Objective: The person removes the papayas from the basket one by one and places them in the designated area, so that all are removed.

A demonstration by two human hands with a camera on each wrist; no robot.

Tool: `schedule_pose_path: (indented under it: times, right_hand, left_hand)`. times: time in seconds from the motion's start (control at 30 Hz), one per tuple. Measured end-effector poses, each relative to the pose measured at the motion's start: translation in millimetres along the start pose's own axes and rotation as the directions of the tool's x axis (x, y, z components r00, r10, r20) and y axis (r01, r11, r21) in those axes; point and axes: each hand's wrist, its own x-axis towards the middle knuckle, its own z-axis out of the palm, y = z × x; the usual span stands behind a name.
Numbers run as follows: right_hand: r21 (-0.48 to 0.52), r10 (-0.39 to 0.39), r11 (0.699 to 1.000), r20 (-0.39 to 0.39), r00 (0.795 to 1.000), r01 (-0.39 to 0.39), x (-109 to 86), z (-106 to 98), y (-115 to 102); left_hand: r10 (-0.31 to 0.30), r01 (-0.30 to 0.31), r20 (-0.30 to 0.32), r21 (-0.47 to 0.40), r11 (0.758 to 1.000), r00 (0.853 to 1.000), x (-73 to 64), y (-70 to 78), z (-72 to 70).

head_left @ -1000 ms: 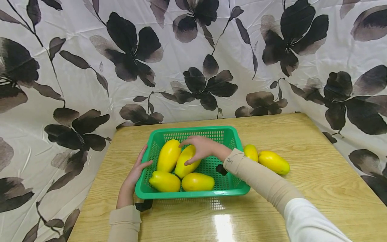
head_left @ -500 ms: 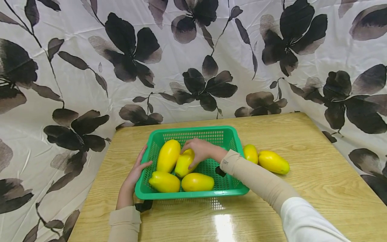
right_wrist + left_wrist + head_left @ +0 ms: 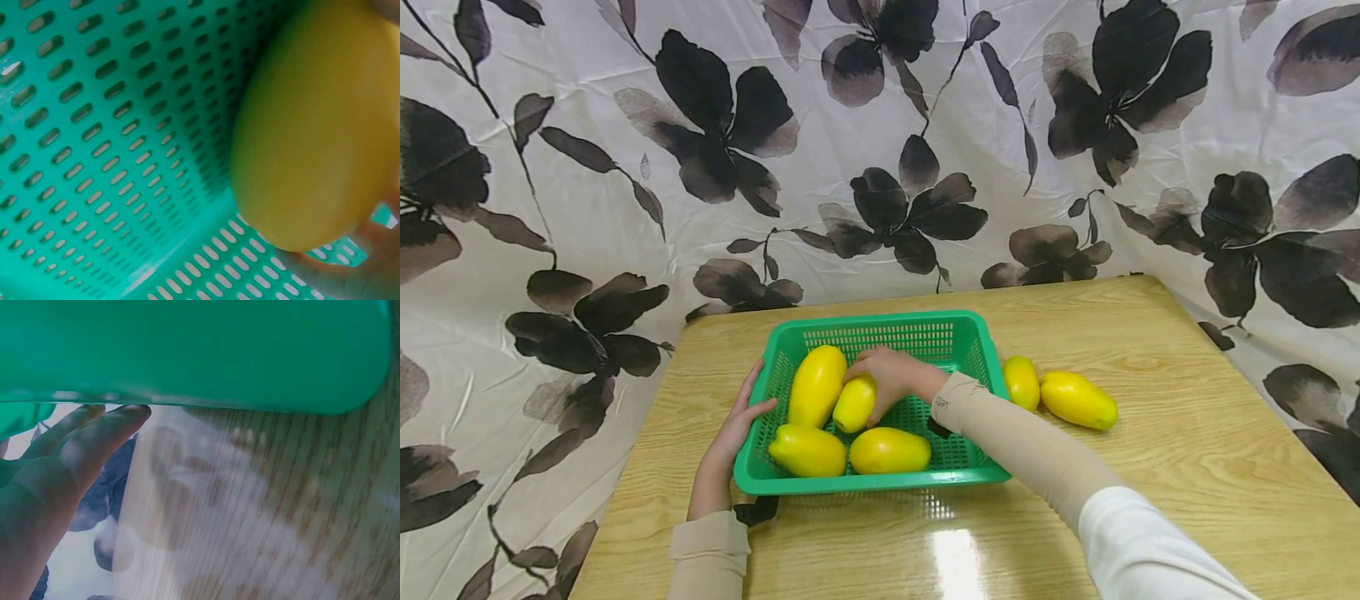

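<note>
In the head view my right hand [image 3: 891,379] reaches into a green plastic basket [image 3: 865,485] and grips a yellow papaya [image 3: 854,406], fingers over its far end and thumb on its near right side. The right wrist view shows that papaya [image 3: 319,137] close up beside the perforated wall. Three more papayas lie in the basket: one at the left [image 3: 817,386], one at the front left [image 3: 807,451] and one at the front middle [image 3: 891,451]. My left hand [image 3: 733,429] rests against the basket's left side, fingers straight; its fingers [image 3: 94,434] show below the green rim.
Two papayas lie on the wooden table [image 3: 1150,350] right of the basket, one [image 3: 1021,383] against its side and another [image 3: 1078,400] farther right. A flower-printed cloth [image 3: 820,208] hangs behind and along both sides of the table.
My right hand has closed round the middle papaya, which now stands more upright and shows less of its length. The left hand stays on the basket's side.
</note>
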Motion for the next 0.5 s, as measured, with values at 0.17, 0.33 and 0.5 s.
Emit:
schedule_pose_path:
  times: [0.17,0.33,0.5]
  right_hand:
    - [0.003,0.001,1.0,0.019,1.0,-0.001,4.7,6,0]
    - [0.015,0.018,1.0,0.042,0.999,-0.019,7.2,9,0]
    - [-0.006,0.038,0.999,0.028,0.999,-0.038,10.7,13,2]
  left_hand:
    - [-0.01,0.01,0.004,-0.005,1.0,1.0,-1.3,0.0,-1.2]
    - [-0.007,0.007,0.008,-0.005,1.0,1.0,-1.9,0.0,-1.3]
    - [-0.008,0.008,0.004,-0.007,1.0,1.0,-1.5,0.0,-0.8]
